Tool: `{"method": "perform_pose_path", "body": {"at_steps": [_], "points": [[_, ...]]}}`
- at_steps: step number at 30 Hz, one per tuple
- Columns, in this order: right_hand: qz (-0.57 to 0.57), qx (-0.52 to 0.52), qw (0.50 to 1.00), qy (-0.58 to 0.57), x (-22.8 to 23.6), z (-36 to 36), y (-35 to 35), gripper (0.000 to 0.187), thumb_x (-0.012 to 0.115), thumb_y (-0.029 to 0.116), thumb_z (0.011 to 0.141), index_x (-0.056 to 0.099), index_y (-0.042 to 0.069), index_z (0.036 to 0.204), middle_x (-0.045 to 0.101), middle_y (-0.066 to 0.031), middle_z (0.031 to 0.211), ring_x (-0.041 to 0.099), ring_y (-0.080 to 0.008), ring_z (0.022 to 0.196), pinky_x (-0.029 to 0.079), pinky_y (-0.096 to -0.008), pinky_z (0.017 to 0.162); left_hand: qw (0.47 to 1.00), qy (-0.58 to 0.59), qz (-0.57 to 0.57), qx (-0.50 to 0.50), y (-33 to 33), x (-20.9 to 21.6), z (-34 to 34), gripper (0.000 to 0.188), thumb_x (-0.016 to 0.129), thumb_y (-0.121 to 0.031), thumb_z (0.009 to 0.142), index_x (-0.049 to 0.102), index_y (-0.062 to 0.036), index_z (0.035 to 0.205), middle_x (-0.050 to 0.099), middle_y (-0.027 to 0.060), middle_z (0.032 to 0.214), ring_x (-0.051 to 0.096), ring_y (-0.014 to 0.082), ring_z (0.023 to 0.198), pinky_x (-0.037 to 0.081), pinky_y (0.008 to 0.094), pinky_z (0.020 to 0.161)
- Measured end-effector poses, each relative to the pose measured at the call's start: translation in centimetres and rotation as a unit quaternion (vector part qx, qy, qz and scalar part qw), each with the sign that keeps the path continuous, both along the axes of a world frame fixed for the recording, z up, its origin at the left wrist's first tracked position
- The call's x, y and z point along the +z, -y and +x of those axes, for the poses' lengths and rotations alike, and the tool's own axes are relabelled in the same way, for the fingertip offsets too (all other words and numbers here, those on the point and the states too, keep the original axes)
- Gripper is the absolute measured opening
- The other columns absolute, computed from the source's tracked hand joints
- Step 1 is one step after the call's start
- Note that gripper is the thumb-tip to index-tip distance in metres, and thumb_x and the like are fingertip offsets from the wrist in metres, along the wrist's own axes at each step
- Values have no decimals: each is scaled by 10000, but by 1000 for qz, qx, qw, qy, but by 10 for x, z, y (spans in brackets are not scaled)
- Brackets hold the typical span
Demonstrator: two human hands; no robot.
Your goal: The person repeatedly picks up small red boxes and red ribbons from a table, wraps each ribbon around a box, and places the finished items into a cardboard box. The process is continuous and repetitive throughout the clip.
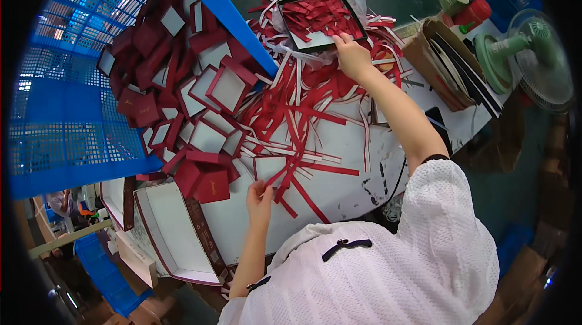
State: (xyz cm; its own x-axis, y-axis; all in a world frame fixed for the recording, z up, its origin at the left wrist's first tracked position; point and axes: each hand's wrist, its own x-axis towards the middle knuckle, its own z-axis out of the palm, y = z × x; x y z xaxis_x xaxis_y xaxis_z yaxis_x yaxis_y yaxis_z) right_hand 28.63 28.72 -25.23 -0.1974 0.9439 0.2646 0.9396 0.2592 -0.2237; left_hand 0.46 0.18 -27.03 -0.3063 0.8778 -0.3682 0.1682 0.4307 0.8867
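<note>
My left hand (259, 204) is closed in a pinch at the near edge of a small white-lined box (270, 167). Red ribbon (291, 164) crosses the same spot, so what sits between the fingertips is unclear. My right hand (353, 57) reaches out to a shallow dark-rimmed tray (303, 47), its fingers drawn together over the near rim. Short red ribbon pieces (321, 15) fill most of that tray. Whether the right fingers hold a piece cannot be made out. Long red and white strips (267, 110) lie tangled between both hands.
A heap of dark red boxes (209, 92) spills from a tipped blue plastic crate (85, 134) at left. An open white-lined carton (173, 228) stands at the table's near left. To the right are a cardboard box of folders (433, 61), a red-lidded jar (474, 12) and a green fan (536, 52).
</note>
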Motion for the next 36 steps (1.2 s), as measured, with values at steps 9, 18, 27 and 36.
{"method": "perform_pose_path", "body": {"at_steps": [9, 18, 27, 36], "points": [[-24, 131, 981, 144, -14, 1, 6, 87, 492, 89, 682, 568, 88, 723, 588, -87, 712, 603, -248, 625, 475, -334, 501, 999, -35, -24, -20, 13, -9, 12, 281, 559, -79, 759, 463, 27, 1001, 532, 73, 887, 511, 123, 772, 418, 231, 668], [44, 172, 969, 170, 17, 23, 24, 40, 514, 88, 651, 530, 84, 688, 538, -34, 618, 573, -180, 544, 443, -284, 435, 933, -229, 186, -207, -76, 42, 47, 303, 565, -61, 711, 466, 22, 985, 499, 161, 953, 488, 290, 886, 390, 343, 757], [36, 134, 971, 194, 28, 35, -10, 70, 554, 80, 616, 534, 75, 683, 548, -48, 634, 579, -184, 538, 457, -279, 446, 780, -461, 207, -369, -226, 12, 111, 656, 648, -174, 657, 316, 3, 1195, 266, 253, 1245, 300, 383, 1144, 296, 406, 922], [13, 151, 975, 165, 18, 22, -15, 61, 557, 94, 600, 544, 80, 658, 564, -57, 615, 582, -181, 535, 459, -285, 447, 782, -476, 159, -370, -284, -5, 111, 409, 554, -2, 581, 475, -52, 978, 492, 186, 876, 517, 350, 766, 438, 411, 657]]}}
